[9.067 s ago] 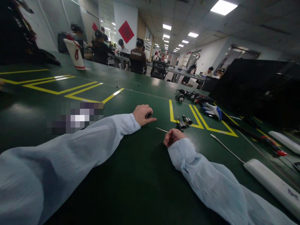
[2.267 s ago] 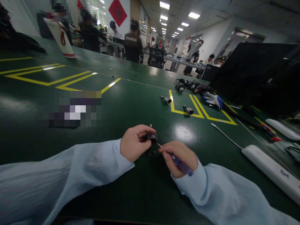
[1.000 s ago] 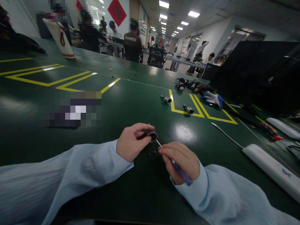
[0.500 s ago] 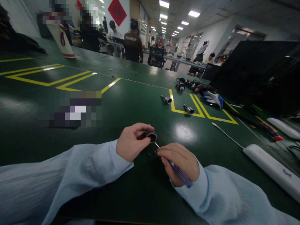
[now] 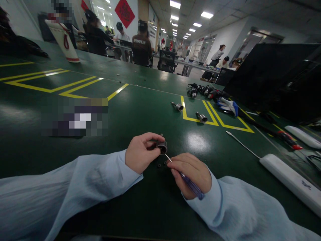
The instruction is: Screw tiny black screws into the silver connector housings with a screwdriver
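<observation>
Pinched in the fingers of my left hand [image 5: 140, 151] is a cup-shaped metal bit [image 5: 162, 146], with its hollow end turned towards me and to the right. A short shank end shows above my fingertips. My right hand [image 5: 192, 172] grips a screwdriver [image 5: 190, 186] with a clear purple handle. Its thin shaft points up and left, and the tip goes to the mouth of the cup; how far inside it reaches is hidden. Two small dark ring-like parts [image 5: 162, 164] lie on the green table [image 5: 140, 214] between my hands.
Two similar cup-shaped bits [image 5: 201, 117] lie farther back by yellow tape marks. Power tools [image 5: 200, 90], a blue-and-white glove [image 5: 227, 105], and a white power strip [image 5: 291, 182] with a cable are to the right. A paper cup [image 5: 65, 43] stands far left. People sit behind.
The bit in my left hand has tilted slightly, so more of its shank shows. My right hand and the screwdriver have shifted a little left.
</observation>
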`<control>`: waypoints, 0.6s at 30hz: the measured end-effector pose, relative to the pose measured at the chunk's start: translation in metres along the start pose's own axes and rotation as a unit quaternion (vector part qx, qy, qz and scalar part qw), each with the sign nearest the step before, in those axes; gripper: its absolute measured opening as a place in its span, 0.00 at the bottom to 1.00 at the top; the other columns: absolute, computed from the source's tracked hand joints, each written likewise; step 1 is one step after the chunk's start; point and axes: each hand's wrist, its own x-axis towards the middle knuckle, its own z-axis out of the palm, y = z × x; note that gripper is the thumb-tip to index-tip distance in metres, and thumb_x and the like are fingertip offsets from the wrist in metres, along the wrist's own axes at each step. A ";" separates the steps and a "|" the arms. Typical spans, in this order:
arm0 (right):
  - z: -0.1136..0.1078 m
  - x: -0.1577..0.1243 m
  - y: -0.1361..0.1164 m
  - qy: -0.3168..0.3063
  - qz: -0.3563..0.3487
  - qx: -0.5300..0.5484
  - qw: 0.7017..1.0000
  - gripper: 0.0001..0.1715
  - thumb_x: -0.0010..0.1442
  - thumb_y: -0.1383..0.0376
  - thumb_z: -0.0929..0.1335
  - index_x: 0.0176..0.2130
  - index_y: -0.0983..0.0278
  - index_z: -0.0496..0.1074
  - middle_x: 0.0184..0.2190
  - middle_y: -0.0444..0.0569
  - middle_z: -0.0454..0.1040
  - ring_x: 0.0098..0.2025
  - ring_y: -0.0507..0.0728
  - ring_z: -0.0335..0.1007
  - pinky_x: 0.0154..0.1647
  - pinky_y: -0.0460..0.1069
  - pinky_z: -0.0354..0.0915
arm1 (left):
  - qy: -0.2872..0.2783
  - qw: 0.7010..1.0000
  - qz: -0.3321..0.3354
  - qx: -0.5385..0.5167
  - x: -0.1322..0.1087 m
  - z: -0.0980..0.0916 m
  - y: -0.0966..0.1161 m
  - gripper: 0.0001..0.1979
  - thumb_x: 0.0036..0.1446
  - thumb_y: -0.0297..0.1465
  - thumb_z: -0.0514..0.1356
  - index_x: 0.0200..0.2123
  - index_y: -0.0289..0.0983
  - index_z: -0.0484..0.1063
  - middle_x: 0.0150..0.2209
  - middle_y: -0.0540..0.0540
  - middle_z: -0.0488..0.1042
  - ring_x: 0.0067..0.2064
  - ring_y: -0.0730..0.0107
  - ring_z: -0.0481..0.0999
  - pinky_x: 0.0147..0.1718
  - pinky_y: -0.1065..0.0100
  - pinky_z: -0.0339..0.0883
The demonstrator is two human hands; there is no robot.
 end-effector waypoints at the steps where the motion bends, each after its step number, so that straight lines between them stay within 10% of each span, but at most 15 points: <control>1: 0.000 0.000 0.000 -0.001 0.004 0.001 1.000 0.10 0.50 0.76 0.63 0.34 0.72 0.71 0.30 0.55 0.75 0.32 0.53 0.70 0.33 0.49 0.69 | 0.000 1.000 -0.004 -0.001 0.000 0.000 0.001 0.13 0.39 0.24 0.59 0.34 0.31 0.70 0.29 0.44 0.77 0.33 0.63 0.77 0.32 0.66 0.72; 14: -0.011 0.001 -0.003 0.026 0.042 0.095 0.994 0.11 0.52 0.74 0.63 0.36 0.67 0.71 0.30 0.52 0.76 0.33 0.54 0.72 0.35 0.50 0.68 | 0.007 1.000 0.001 0.008 0.004 -0.002 -0.003 0.13 0.38 0.22 0.57 0.32 0.31 0.70 0.29 0.45 0.77 0.33 0.64 0.77 0.33 0.67 0.72; 18: 0.003 -0.004 -0.017 0.007 0.187 0.393 0.900 0.13 0.62 0.66 0.58 0.45 0.60 0.65 0.31 0.48 0.76 0.32 0.52 0.73 0.31 0.48 0.69 | 0.007 1.000 -0.003 0.007 0.008 -0.003 -0.006 0.14 0.37 0.22 0.58 0.33 0.32 0.71 0.29 0.44 0.77 0.34 0.63 0.77 0.34 0.65 0.72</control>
